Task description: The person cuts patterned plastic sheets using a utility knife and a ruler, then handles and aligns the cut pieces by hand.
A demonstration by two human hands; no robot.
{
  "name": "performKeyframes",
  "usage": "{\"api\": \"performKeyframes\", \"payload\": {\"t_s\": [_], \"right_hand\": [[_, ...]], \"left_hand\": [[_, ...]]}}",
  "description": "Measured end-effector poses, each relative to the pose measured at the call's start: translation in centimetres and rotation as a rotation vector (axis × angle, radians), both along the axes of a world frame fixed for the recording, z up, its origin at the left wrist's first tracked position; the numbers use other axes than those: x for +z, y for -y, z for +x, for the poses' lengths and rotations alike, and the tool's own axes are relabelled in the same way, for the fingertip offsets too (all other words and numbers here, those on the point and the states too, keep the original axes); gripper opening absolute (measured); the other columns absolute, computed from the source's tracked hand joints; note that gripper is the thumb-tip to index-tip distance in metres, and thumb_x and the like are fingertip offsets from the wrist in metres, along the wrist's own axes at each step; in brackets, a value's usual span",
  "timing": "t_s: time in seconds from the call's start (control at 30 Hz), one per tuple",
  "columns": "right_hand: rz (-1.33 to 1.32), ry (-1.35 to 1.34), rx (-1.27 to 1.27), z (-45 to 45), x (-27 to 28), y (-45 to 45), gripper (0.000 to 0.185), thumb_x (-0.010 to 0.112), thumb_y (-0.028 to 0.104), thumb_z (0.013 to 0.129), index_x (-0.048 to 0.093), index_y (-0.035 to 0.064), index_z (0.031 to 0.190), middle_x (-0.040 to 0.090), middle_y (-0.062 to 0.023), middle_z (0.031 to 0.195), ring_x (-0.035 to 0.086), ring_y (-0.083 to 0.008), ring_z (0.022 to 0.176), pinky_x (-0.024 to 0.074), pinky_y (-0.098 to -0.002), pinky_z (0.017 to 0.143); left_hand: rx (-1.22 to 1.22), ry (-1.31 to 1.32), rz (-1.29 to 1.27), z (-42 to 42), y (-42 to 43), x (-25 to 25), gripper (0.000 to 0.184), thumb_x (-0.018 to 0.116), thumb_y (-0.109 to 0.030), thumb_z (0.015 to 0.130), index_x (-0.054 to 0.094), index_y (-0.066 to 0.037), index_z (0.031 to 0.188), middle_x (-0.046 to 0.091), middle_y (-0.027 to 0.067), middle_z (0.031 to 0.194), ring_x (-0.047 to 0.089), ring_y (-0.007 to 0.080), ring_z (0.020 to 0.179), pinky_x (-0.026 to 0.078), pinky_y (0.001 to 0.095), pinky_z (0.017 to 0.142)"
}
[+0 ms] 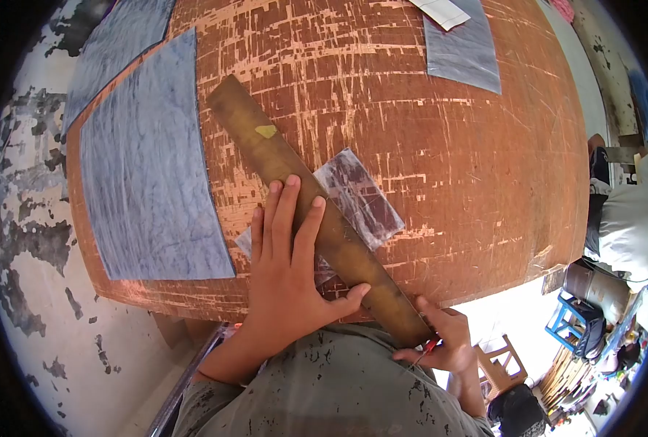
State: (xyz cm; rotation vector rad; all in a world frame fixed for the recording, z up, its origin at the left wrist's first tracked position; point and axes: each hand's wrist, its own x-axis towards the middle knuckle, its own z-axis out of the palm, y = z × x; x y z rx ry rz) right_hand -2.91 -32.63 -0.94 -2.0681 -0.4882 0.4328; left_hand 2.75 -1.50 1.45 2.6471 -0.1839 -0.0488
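Observation:
A long brown ruler-like strip (pixel 266 149) lies diagonally on the scratched reddish table, with a small yellow patch near its far end. My left hand (pixel 287 255) presses flat on the strip, fingers spread. Under the strip is a translucent plastic piece (pixel 360 197), showing on both sides of it. At the strip's near end, by the table's front edge, my right hand (pixel 444 339) is closed on a small red-tipped tool (pixel 431 345) whose thin part points toward my body; its exact kind cannot be made out.
Grey-blue sheets (pixel 153 167) lie on the table's left side. Another grey sheet (pixel 462 54) with a white piece (pixel 444 11) on it is at the far right. Beyond the right edge stand a blue stool (pixel 575 320) and a wooden stool (pixel 500 368).

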Motion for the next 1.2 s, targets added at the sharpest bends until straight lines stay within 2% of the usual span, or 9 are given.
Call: {"api": "performKeyframes", "payload": {"t_s": [0.07, 0.1, 0.17, 0.23, 0.33, 0.47, 0.57, 1.13, 1.2], "right_hand": [[0.049, -0.092, -0.122, -1.2, 0.1, 2.7, 0.107, 0.109, 0.044, 0.061, 0.065, -0.0057, 0.145, 0.070, -0.0078, 0.078, 0.068, -0.0174, 0.063, 0.0543, -0.0296, 0.056], [0.056, -0.027, -0.220, -2.1, -0.4, 4.2, 0.114, 0.110, 0.047, 0.057, 0.063, -0.0032, 0.148, 0.060, -0.0032, 0.074, 0.056, -0.0096, 0.060, 0.0417, -0.0239, 0.049], [0.169, -0.017, -0.390, -0.4, 3.0, 3.8, 0.077, 0.098, 0.043, 0.078, 0.068, -0.0004, 0.134, 0.057, -0.0051, 0.077, 0.054, -0.0129, 0.061, 0.0423, -0.0266, 0.053], [0.245, -0.022, -0.472, 0.9, 4.6, 2.3, 0.058, 0.091, 0.038, 0.090, 0.068, -0.0004, 0.128, 0.056, -0.0058, 0.077, 0.053, -0.0154, 0.062, 0.0448, -0.0285, 0.054], [-0.205, -0.226, -0.391, 3.8, 8.9, -3.3, 0.022, 0.064, 0.015, 0.109, 0.065, -0.0022, 0.123, 0.067, -0.0160, 0.080, 0.071, -0.0355, 0.064, 0.0547, -0.0441, 0.058], [-0.341, 0.086, -0.040, 7.4, 7.4, -8.5, 0.022, 0.069, 0.013, 0.105, 0.060, 0.0007, 0.121, 0.070, -0.0201, 0.084, 0.072, -0.0398, 0.066, 0.0566, -0.0467, 0.056], [-0.460, 0.093, 0.042, 8.8, 7.1, -10.8, 0.021, 0.067, 0.017, 0.106, 0.057, 0.0016, 0.115, 0.069, -0.0196, 0.085, 0.072, -0.0390, 0.065, 0.0577, -0.0471, 0.055], [-0.572, -0.052, 0.090, 10.1, 8.3, -11.7, 0.018, 0.065, 0.019, 0.106, 0.054, 0.0039, 0.107, 0.069, -0.0185, 0.082, 0.073, -0.0377, 0.065, 0.0586, -0.0473, 0.054], [-0.566, -0.049, 0.090, 10.2, 8.4, -11.7, 0.018, 0.065, 0.019, 0.106, 0.054, 0.0040, 0.106, 0.069, -0.0185, 0.082, 0.073, -0.0377, 0.065, 0.0586, -0.0472, 0.054]], "left_hand": [[-0.001, -0.014, 0.002, 0.0, -0.1, 0.3, 0.119, 0.093, -0.054, 0.073, 0.035, -0.005, 0.165, 0.023, 0.0290, 0.176, 0.022, 0.0523, 0.164, 0.021, 0.0705, 0.128], [-0.004, -0.028, 0.003, 0.0, -0.1, 0.5, 0.119, 0.093, -0.055, 0.074, 0.035, -0.005, 0.166, 0.023, 0.0283, 0.177, 0.022, 0.0518, 0.164, 0.020, 0.0703, 0.129], [-0.005, -0.030, 0.012, -0.1, -0.2, 0.4, 0.119, 0.092, -0.056, 0.075, 0.035, -0.005, 0.166, 0.023, 0.0278, 0.177, 0.022, 0.0516, 0.165, 0.020, 0.0699, 0.129], [-0.014, -0.025, 0.013, 0.0, -0.3, 0.4, 0.119, 0.092, -0.057, 0.076, 0.035, -0.005, 0.166, 0.023, 0.0273, 0.177, 0.022, 0.0514, 0.165, 0.019, 0.0694, 0.129], [-0.003, -0.035, 0.012, 0.0, -0.2, 0.6, 0.118, 0.091, -0.058, 0.077, 0.036, -0.003, 0.165, 0.024, 0.0274, 0.177, 0.022, 0.0507, 0.165, 0.018, 0.0686, 0.130], [0.008, -0.100, 0.011, 0.5, -0.1, 1.8, 0.120, 0.091, -0.055, 0.078, 0.032, 0.000, 0.167, 0.023, 0.0275, 0.177, 0.022, 0.0489, 0.165, 0.019, 0.0675, 0.130], [0.022, -0.154, 0.010, 0.8, 0.1, 2.4, 0.122, 0.093, -0.051, 0.077, 0.030, 0.001, 0.168, 0.023, 0.0275, 0.177, 0.022, 0.0482, 0.166, 0.020, 0.0666, 0.130], [-0.009, -0.207, -0.007, 1.4, 0.4, 3.1, 0.123, 0.090, -0.048, 0.080, 0.025, 0.007, 0.169, 0.019, 0.0367, 0.176, 0.023, 0.0559, 0.163, 0.028, 0.0679, 0.128], [-0.026, -0.212, -0.021, 1.6, 0.4, 3.2, 0.119, 0.092, -0.041, 0.079, 0.029, 0.014, 0.164, 0.017, 0.0392, 0.174, 0.020, 0.0565, 0.163, 0.030, 0.0651, 0.129]]}}
